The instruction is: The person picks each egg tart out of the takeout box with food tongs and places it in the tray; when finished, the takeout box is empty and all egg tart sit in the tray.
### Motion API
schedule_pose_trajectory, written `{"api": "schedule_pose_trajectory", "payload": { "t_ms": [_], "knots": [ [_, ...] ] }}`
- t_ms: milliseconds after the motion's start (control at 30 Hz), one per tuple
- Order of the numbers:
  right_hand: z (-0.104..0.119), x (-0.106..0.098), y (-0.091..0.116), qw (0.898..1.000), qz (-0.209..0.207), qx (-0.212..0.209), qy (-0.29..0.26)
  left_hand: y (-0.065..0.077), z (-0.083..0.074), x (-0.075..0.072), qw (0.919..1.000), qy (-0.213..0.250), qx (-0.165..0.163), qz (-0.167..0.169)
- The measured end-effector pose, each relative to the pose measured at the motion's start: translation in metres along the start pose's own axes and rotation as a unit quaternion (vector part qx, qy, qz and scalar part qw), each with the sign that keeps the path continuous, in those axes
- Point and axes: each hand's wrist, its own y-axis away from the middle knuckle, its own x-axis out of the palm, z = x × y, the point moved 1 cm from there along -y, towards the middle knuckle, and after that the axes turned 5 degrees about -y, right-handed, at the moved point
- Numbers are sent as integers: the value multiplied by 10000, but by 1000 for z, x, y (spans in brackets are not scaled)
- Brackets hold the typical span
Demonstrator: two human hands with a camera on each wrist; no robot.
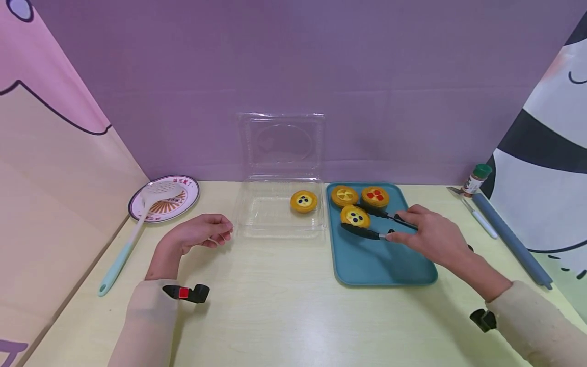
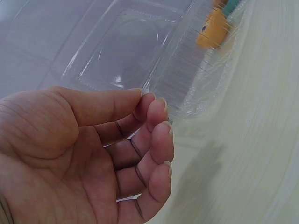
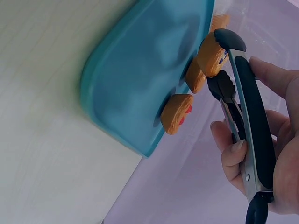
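Note:
My right hand (image 1: 433, 234) grips black-and-silver tongs (image 3: 252, 126). Their black tips lie on either side of an egg tart with dark berries (image 1: 355, 216), over the left part of the blue tray (image 1: 385, 265). Behind it on the tray sit a tart with yellow fruit pieces (image 1: 344, 195) and one with red pieces (image 1: 375, 195). A clear plastic box (image 1: 261, 209) stands with its lid up, left of the tray, and another dark-berry tart (image 1: 303, 202) lies in its right side. Loosely curled and holding nothing, my left hand (image 1: 199, 232) hovers beside the box's left edge.
At the back left, a white skimmer (image 1: 124, 257) with a pale green handle leans on a patterned plate (image 1: 190, 196). A green-capped jar (image 1: 477, 178), a white-handled utensil (image 1: 479, 218) and a long blue-grey bar (image 1: 513, 242) are on the right. A purple backdrop rises behind.

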Motion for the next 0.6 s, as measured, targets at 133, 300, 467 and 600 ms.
{"api": "schedule_pose_trajectory", "payload": {
  "t_ms": [133,300,467,600],
  "knots": [
    [1,2,0,10000,50,-23,58,-1,1,0,10000,-9,-5,11],
    [2,5,-1,9999,91,11,82,-2,2,0,10000,-39,-23,-3],
    [3,7,-2,9997,209,100,117,-1,1,0,10000,-52,-46,-40],
    [4,8,-3,9996,232,94,136,0,0,0,10000,-58,-56,-56]
  ]
}}
